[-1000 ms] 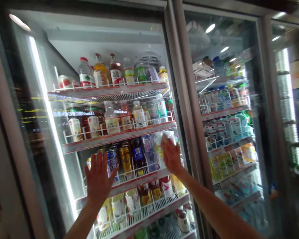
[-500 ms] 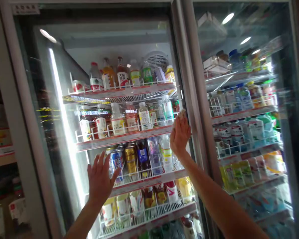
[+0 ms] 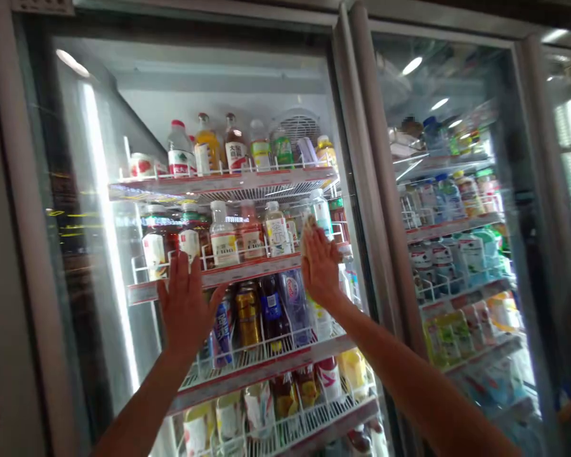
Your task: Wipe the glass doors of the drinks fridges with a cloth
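Note:
The closed glass door (image 3: pixel 219 73) of a lit drinks cooler fills the middle of the view. My right hand (image 3: pixel 321 266) lies flat towards the glass, over a pale cloth (image 3: pixel 309 225). Only the cloth's upper edge shows past the fingertips; the palm side is hidden. My left hand (image 3: pixel 185 308) is raised at the left part of the same door, fingers stretched and thumb spread, holding nothing. Whether its palm touches the glass, I cannot tell. Behind the pane, a gold can (image 3: pixel 248 311) and a dark bottle with a blue label (image 3: pixel 272 311) stand between the hands.
Wire shelves hold several rows of bottles and cans, among them an orange drink bottle (image 3: pixel 206 145). An upright metal door frame (image 3: pixel 378 165) runs to the right of my right hand. Beyond it, a second glass door (image 3: pixel 450 57) covers more drinks. Ceiling lights reflect in the panes.
My right hand has slid left across the glass with the cloth, away from the door's right frame. My left hand sits slightly higher against the shelves. The view has shifted a little.

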The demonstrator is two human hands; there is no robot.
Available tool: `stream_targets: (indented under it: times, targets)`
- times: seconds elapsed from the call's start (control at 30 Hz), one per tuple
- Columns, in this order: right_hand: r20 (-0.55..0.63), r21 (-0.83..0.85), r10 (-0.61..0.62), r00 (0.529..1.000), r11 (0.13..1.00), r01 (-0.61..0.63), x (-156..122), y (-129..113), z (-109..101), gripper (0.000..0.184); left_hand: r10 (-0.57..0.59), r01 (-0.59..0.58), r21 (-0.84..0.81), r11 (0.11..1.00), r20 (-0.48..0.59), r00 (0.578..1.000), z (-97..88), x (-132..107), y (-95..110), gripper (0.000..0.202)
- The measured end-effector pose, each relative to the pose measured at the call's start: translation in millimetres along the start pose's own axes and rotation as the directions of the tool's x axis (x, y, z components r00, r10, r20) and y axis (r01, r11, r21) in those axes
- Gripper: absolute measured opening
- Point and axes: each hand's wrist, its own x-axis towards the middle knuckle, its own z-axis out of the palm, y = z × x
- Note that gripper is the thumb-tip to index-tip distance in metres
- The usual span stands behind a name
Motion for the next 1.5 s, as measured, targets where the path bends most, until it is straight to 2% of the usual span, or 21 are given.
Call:
stream_targets:
  times: [0.07,0.13,0.2,0.23,0.33,0.43,0.5,0.57,0.63,0.73,0.8,0.83,0.9,1.0,1.03,1.1,1.2,1.27,1.4,1.43,1.5]
  targets:
    - [0.063,0.005,-0.040,0.997,0.999,0.039,2.3,1.3,-3.4,0.062,0.002,-0.002,-0.008,1.000,-0.006,1.000,-0.5,-1.2,0.4,0.072]
    - [0.019,-0.034,0.145,0.989,0.989,-0.144,12.3,6.5,-6.8,0.060,0.010,-0.010,-0.015,1.000,-0.014,1.000,-1.6,-0.2,0.5,0.071]
    - [-0.061,-0.059,0.338,0.939,0.938,-0.342,23.6,3.3,-7.4,0.059,0.022,-0.022,-0.029,0.999,-0.018,1.000,-3.2,3.9,-0.4,0.070]
    - [-0.071,-0.061,0.358,0.931,0.930,-0.362,27.1,-3.2,-6.7,0.059,0.022,-0.023,-0.040,0.999,-0.022,1.000,-4.1,7.4,-1.2,0.069]
    - [0.027,-0.042,0.087,0.996,0.995,-0.086,27.5,-26.2,-2.5,0.053,0.032,-0.033,-0.075,0.997,-0.022,0.999,-6.5,23.0,-5.2,0.067]
    - [0.055,-0.028,-0.085,0.995,0.996,0.087,34.6,-19.0,-0.7,0.050,0.048,-0.048,-0.076,0.996,0.000,0.999,-7.0,39.8,-11.0,0.069]
    - [-0.034,-0.058,0.092,0.995,0.994,-0.094,53.3,0.5,-0.3,0.052,0.054,-0.054,-0.060,0.997,0.000,0.999,-5.9,46.4,-15.0,0.071]
    - [-0.119,-0.069,0.300,0.946,0.948,-0.310,75.8,12.2,1.5,0.055,0.064,-0.065,-0.046,0.997,-0.021,0.998,-3.9,48.4,-17.9,0.073]
    - [-0.128,-0.063,0.357,0.925,0.928,-0.367,89.3,5.9,4.9,0.055,0.074,-0.075,-0.033,0.997,-0.037,0.997,-2.3,47.4,-19.5,0.073]
    - [0.000,-0.031,0.049,0.999,0.998,-0.049,85.5,-17.4,6.7,0.052,0.075,-0.076,-0.022,0.997,-0.045,0.996,-1.6,45.3,-20.5,0.073]
    - [0.089,0.016,-0.177,0.980,0.984,0.176,80.8,-18.9,3.2,0.050,0.078,-0.079,-0.026,0.997,-0.046,0.996,-1.8,45.2,-21.0,0.072]
    - [0.098,0.023,-0.204,0.974,0.979,0.203,82.4,-13.6,0.9,0.050,0.078,-0.079,-0.029,0.996,-0.049,0.996,-1.9,45.4,-21.1,0.072]
    - [0.030,-0.007,-0.026,0.999,1.000,0.026,94.8,0.7,-1.9,0.052,0.078,-0.079,-0.030,0.996,-0.053,0.996,-1.7,46.1,-21.3,0.071]
    - [-0.095,-0.019,0.258,0.961,0.965,-0.261,119.1,-1.3,3.0,0.055,0.080,-0.082,-0.021,0.996,-0.066,0.995,-1.2,46.3,-20.9,0.071]
    - [-0.092,-0.011,0.250,0.964,0.968,-0.252,122.9,-11.6,6.4,0.055,0.087,-0.088,-0.018,0.996,-0.070,0.994,-1.2,45.9,-20.9,0.070]
    - [-0.026,0.016,0.055,0.998,0.998,-0.055,122.2,-37.9,12.4,0.053,0.104,-0.105,-0.009,0.994,-0.077,0.992,-2.3,45.1,-21.9,0.067]
    - [0.061,0.065,-0.237,0.970,0.970,0.233,118.3,-54.4,13.3,0.049,0.137,-0.136,0.012,0.991,-0.072,0.988,-6.6,46.3,-28.0,0.062]
    - [0.037,0.054,-0.193,0.980,0.980,0.191,128.0,-41.1,10.0,0.051,0.170,-0.169,0.023,0.985,-0.062,0.983,-10.6,50.9,-35.5,0.057]
    - [-0.083,0.028,0.187,0.979,0.982,-0.185,160.4,-26.9,12.1,0.053,0.101,-0.098,0.032,0.995,-0.077,0.992,-17.0,67.1,-51.8,0.055]
    - [-0.079,0.032,0.193,0.978,0.981,-0.191,162.5,-35.7,14.9,0.051,0.047,-0.044,0.034,0.998,-0.091,0.995,-17.7,70.9,-54.8,0.058]
    - [-0.023,0.043,0.034,0.999,0.999,-0.033,156.2,-61.8,20.2,0.050,-0.033,0.037,0.038,0.999,-0.108,0.994,-17.9,75.9,-58.6,0.064]
